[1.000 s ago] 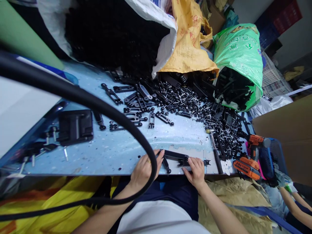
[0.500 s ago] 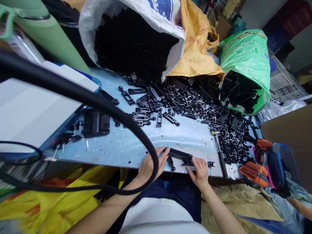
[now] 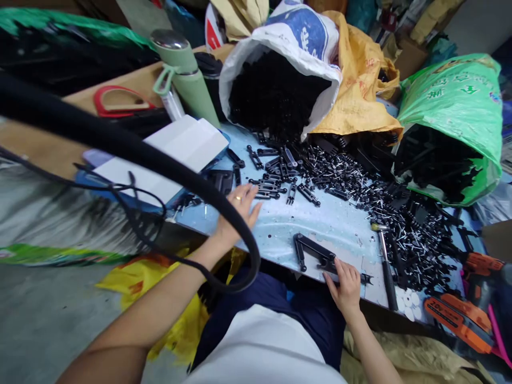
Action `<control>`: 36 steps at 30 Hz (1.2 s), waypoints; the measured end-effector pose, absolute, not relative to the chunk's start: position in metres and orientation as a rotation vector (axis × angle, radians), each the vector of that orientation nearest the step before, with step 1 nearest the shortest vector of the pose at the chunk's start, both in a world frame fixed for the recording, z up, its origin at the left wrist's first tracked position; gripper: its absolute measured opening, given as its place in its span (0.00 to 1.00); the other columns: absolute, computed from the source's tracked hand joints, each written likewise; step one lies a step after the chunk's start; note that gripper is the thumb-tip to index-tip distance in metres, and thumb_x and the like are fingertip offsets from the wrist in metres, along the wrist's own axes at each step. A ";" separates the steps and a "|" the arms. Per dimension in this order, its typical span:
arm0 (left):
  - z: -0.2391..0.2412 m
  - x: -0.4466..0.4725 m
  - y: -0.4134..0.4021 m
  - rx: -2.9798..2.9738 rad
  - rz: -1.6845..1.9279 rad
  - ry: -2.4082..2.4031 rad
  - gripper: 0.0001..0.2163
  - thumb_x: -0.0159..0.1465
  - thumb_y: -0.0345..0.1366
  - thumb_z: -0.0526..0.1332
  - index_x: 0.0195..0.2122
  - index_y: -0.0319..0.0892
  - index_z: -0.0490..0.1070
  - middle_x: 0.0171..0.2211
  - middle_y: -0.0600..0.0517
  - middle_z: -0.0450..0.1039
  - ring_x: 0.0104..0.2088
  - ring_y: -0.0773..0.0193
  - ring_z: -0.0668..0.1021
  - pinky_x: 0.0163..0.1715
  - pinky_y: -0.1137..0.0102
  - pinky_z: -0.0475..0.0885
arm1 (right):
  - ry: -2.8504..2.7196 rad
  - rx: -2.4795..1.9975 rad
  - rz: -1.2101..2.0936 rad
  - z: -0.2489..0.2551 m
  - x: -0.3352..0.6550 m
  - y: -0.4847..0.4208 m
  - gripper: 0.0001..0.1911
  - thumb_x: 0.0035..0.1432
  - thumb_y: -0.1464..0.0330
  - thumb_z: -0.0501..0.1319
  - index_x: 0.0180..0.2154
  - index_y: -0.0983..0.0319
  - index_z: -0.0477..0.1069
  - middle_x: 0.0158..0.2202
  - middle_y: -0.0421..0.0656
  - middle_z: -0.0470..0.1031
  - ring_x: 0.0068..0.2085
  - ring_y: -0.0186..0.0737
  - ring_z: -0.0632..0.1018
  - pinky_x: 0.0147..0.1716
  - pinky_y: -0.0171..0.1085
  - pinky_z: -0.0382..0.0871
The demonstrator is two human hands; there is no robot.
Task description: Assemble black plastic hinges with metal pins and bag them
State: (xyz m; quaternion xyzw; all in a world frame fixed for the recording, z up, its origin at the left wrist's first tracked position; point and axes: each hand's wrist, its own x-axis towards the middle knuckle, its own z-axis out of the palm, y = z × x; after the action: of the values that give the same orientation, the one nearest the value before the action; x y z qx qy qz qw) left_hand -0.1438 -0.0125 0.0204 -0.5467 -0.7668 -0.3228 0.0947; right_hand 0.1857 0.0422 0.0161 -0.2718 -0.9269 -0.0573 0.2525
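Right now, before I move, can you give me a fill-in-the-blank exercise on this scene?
On one finger, the left hand wears a ____.
The linkage at the right hand is coloured ____.
The hammer lies ____ the linkage and the drill.
The drill is black and ____.

Missing words: ring; black; between; orange.

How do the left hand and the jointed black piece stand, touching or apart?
Apart: the head view shows blue tabletop between the left hand and the jointed black piece.
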 end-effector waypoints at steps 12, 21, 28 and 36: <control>0.044 -0.229 -0.032 -1.322 -0.433 -2.668 0.24 0.62 0.39 0.46 0.56 0.29 0.59 0.55 0.34 0.63 0.57 0.47 0.63 0.54 0.52 0.58 | -2.524 -0.692 -0.162 0.013 0.188 0.046 0.27 0.61 0.66 0.53 0.60 0.62 0.51 0.39 0.48 0.74 0.38 0.43 0.74 0.37 0.40 0.64; 0.025 -0.082 0.004 -2.486 -0.636 -1.574 0.19 0.65 0.39 0.49 0.55 0.38 0.60 0.48 0.41 0.71 0.52 0.56 0.70 0.50 0.59 0.65 | -2.564 -0.968 -0.366 0.028 0.211 0.066 0.26 0.56 0.48 0.52 0.38 0.65 0.68 0.32 0.50 0.72 0.34 0.44 0.71 0.33 0.39 0.60; 0.032 -0.023 0.033 -2.833 -0.261 -1.506 0.18 0.65 0.42 0.49 0.45 0.33 0.69 0.36 0.42 0.76 0.36 0.59 0.77 0.34 0.68 0.69 | -2.840 -0.831 -0.269 0.041 0.221 0.088 0.31 0.58 0.46 0.43 0.19 0.63 0.64 0.17 0.43 0.65 0.22 0.35 0.67 0.25 0.34 0.53; 0.047 -0.022 0.032 -2.592 -0.307 -2.020 0.24 0.67 0.46 0.42 0.27 0.39 0.73 0.25 0.46 0.75 0.26 0.61 0.76 0.21 0.73 0.62 | -2.955 -0.746 0.290 0.055 0.216 0.092 0.36 0.56 0.42 0.35 0.19 0.62 0.62 0.16 0.41 0.63 0.20 0.33 0.66 0.22 0.33 0.51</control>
State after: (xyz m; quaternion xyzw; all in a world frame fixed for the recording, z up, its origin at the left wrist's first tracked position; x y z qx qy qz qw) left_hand -0.0221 0.0320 0.0466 -0.7828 -0.6101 -0.0928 -0.0793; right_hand 0.2158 0.0916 0.0552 -0.2435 -0.9645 0.0945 0.0400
